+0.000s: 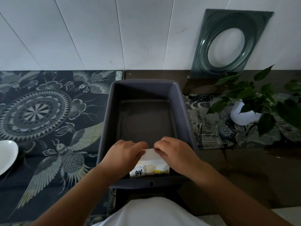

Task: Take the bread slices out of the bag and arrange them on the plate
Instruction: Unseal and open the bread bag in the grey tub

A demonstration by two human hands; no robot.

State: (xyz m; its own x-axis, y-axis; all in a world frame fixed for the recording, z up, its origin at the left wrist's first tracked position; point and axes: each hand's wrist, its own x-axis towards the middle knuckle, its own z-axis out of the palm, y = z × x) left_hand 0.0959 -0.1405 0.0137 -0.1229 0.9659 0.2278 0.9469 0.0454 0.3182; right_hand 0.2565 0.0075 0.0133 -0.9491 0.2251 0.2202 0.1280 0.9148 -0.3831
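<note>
A white bread bag point(150, 166) with black and yellow print lies at the near end of a deep grey-purple bin point(184, 111). My left hand point(125, 154) and my right hand point(172, 150) both pinch the bag's white top edge, one at each side. The bread inside cannot be seen. A white plate point(7, 154) shows partly at the far left edge, resting on the patterned cloth.
A dark patterned cloth point(48, 111) covers the left of the surface. A green-glass square dish point(228, 43) leans against the tiled wall at the back right. A leafy plant in a white pot point(244, 116) stands right of the bin.
</note>
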